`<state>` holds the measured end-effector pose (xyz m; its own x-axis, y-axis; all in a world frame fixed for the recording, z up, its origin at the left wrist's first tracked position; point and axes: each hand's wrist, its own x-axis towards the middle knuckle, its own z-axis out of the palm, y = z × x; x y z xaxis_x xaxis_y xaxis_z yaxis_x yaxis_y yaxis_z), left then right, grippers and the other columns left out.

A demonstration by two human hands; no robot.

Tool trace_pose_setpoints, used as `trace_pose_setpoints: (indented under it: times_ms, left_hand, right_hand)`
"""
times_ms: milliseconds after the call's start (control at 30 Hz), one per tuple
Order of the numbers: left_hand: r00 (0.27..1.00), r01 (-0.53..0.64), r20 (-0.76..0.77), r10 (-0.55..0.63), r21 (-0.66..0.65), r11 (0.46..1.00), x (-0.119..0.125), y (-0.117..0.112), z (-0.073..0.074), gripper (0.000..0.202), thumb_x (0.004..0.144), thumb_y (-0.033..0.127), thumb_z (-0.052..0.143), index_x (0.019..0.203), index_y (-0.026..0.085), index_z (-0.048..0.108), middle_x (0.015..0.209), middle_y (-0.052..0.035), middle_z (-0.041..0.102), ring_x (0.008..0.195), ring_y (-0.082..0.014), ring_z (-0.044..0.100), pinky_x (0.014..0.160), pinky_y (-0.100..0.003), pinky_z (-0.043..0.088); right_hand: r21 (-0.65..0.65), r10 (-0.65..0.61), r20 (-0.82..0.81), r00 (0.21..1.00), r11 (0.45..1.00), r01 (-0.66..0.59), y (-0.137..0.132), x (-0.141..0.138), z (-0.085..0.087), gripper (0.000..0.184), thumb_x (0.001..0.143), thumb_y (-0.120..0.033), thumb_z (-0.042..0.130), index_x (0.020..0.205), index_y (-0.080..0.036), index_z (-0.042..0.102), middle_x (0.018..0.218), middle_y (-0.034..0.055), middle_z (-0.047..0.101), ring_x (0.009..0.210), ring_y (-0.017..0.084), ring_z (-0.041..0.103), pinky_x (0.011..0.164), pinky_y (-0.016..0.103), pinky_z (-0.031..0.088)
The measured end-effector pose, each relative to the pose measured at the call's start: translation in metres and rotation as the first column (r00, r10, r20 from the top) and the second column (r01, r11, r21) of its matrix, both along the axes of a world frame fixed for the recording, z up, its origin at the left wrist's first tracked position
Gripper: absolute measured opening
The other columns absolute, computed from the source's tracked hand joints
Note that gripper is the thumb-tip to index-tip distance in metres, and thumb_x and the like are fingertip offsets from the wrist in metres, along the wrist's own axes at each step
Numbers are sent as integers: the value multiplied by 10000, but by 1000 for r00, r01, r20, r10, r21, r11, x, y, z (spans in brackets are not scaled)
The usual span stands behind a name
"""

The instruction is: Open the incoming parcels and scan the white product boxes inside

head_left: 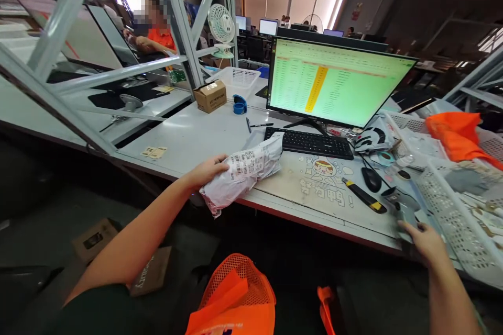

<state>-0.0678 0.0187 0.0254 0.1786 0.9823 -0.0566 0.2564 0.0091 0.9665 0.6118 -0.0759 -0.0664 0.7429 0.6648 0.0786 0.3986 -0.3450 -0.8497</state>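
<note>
My left hand grips the near end of a grey plastic mailer parcel with a printed barcode label. The parcel lies across the front edge of the white table, its far end reaching the black keyboard. My right hand rests at the table's front right, fingers closed over a dark hand-held device beside a white plastic basket. What exactly the device is stays unclear.
A monitor with a green spreadsheet stands behind the keyboard. A mouse, a yellow-black box cutter, a pen, a tape roll and a small cardboard box lie about. Orange cloth fills a right-hand basket. Another person sits far left behind metal racking.
</note>
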Motion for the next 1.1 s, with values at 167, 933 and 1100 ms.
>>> trace_pose_setpoints:
  times_ms: [167,933,1100]
  left_hand:
    - [924,74,-380,47,300,951,18,-13,31,542,795,602,608,1090,151,669,964,-54,702,844,-215,621,778,-309,494]
    - [736,-129,-534,416,493,861,-4,0,0,442,886,556,490,1016,185,692,927,-71,720,821,-234,642,796,-332,477]
    - [675,-324,-577,460,328,887,-73,33,-50,448,867,584,482,1027,194,634,952,-55,692,911,-297,651,809,-385,503]
  right_hand:
    - [443,313,-403,860,889,-116,-28,-104,28,772,410,-416,962,1049,-277,551,933,51,661,672,254,644,506,338,513]
    - [-13,379,-269,886,918,-397,-8,-100,56,519,575,-531,886,879,-158,692,739,102,667,647,275,649,539,330,550]
    - [-229,77,-171,982,967,-116,1,-9,55,310,677,-417,783,830,-179,656,876,163,691,953,393,683,796,485,601]
